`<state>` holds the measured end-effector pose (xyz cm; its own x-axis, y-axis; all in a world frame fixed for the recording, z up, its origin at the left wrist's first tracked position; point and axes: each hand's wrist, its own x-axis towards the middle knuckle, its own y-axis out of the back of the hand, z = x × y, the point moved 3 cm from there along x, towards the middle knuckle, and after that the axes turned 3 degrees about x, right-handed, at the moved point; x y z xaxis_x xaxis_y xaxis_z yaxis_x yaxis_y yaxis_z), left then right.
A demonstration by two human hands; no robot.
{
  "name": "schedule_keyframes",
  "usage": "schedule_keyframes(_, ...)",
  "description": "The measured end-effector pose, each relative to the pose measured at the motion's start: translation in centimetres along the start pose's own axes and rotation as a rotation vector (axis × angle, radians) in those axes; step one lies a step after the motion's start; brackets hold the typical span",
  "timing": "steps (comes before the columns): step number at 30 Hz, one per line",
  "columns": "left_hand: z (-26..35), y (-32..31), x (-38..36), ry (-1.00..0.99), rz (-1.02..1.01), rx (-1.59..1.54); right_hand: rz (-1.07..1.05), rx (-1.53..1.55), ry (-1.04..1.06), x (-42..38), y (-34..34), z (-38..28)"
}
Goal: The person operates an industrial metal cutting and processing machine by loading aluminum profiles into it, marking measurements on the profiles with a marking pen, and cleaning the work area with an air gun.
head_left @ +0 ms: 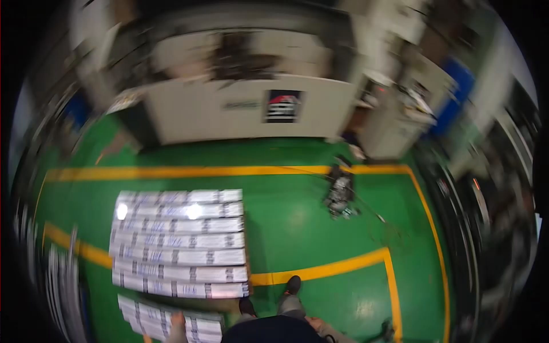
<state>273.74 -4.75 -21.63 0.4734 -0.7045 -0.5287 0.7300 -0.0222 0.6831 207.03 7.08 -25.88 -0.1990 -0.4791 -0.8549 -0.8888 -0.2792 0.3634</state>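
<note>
My left hand (178,319) is at the bottom, over or against a smaller stack of white wrapped bars (200,330); its fingers are blurred. Beside my right leg, my right hand (314,323) hangs low near my dark clothing, small and smeared, and its fingers cannot be made out. Just ahead of the smaller stack lies a larger stack of long white packages (180,241) with dark and blue markings, set side by side. Both my shoes show near its right corner.
A large pale machine (229,111) stands across the back, with a grey cabinet (389,128) to its right. A metal device (341,191) with a cable sits on the green floor (286,220) near yellow lines (229,171). Long bars and racks line both sides.
</note>
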Motion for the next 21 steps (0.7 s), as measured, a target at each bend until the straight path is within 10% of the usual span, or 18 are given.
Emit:
schedule_keyframes(13,41.2,-41.6,-10.3,-0.706,-0.903,0.925,0.469,0.64,-0.131,-0.4,13.6,13.4)
schedule_keyframes(17,52.4,-57.3,-18.0,-1.145,-0.948,1.312,0.734,1.416,-0.362,-4.2,25.1,23.7)
schedule_keyframes(21,55.0,-70.6,-32.7,-0.491,-1.25,0.521,1.076,2.079,-0.179,-10.1,37.2,29.2)
